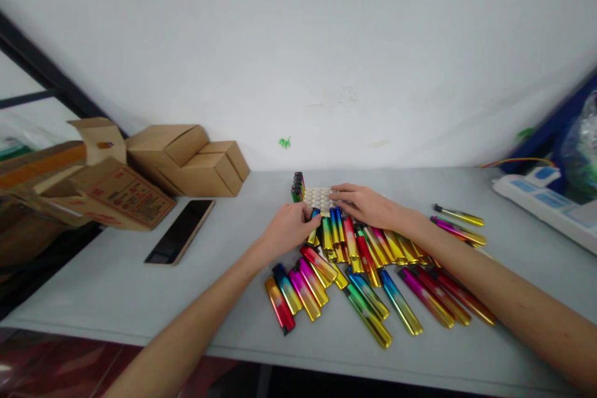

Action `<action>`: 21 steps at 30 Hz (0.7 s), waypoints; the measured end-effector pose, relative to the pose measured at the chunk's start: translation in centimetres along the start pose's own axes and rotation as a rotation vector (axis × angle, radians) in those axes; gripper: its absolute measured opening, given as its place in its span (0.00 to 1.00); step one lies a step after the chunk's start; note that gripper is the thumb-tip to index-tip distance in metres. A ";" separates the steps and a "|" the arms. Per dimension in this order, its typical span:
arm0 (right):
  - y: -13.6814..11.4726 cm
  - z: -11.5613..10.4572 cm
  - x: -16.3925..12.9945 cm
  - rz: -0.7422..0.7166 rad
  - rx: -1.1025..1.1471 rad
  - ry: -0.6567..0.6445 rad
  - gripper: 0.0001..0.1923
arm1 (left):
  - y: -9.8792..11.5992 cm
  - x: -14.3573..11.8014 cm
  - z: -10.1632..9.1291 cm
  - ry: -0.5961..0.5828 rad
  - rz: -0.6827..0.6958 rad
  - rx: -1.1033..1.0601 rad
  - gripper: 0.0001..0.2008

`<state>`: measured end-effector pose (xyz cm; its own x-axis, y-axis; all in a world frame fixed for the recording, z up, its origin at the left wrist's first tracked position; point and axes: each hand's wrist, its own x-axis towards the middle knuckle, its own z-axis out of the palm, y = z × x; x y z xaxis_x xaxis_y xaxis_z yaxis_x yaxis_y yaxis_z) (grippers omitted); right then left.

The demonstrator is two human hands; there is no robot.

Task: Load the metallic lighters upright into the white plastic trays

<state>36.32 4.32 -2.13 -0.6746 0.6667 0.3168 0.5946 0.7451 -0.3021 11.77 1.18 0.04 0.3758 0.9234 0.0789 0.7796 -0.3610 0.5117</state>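
A white tray with a grid of holes stands near the wall, with a short row of upright lighters along its left side. My left hand is at the tray's front left corner, its fingers curled and its thumb against a blue-and-gold lighter; the fingertips are partly hidden. My right hand reaches over the tray's right side, fingers stretched out and touching its edge. In front of the tray lies a heap of shiny lighters in gold blended with red, pink, green and blue.
Loose lighters spread toward the table's front edge and under my right forearm. A phone lies at left, before cardboard boxes and an opened carton. A white power strip is at far right.
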 end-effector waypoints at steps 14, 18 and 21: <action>0.2 0.4 0.1 0.002 0.019 0.018 0.20 | 1.1 -0.6 -2.4 0.016 0.132 -1.002 0.19; 0.2 0.3 0.1 -0.004 -0.004 0.012 0.20 | 0.7 -0.5 -2.3 0.015 0.137 -1.075 0.20; 0.1 0.1 0.1 -0.005 0.002 0.011 0.20 | 0.3 -0.4 -2.0 0.030 0.124 -1.089 0.22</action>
<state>36.27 4.44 -2.27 -0.6725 0.6634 0.3283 0.5903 0.7482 -0.3028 10.85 1.01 1.88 0.3974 0.8966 0.1955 -0.1286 -0.1565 0.9793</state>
